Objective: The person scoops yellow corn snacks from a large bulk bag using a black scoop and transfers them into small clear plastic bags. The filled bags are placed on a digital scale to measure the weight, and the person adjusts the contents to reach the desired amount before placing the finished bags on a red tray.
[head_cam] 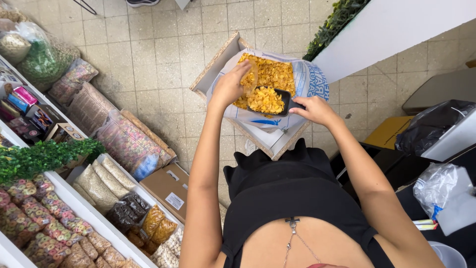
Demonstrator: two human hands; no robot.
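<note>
My left hand (229, 87) holds a clear scoop full of yellow chips (249, 77) over a small black tray (286, 102). My right hand (314, 109) grips that tray by its right side; the tray is heaped with yellow chips (265, 99). Both hands hover above a large white and blue sack (311, 79), open at the top and filled with the same chips (275, 73). The sack rests on a wooden box (218, 62) on the tiled floor.
Shelves at the left hold several clear bags of snacks (101, 186), colourful ring cereal (37, 213) and small boxes (25, 101). A cardboard box (168, 191) lies on the floor. A white wall with green foliage (332, 22) is behind the sack. A black bag (429, 126) and clear bag (439, 186) sit at the right.
</note>
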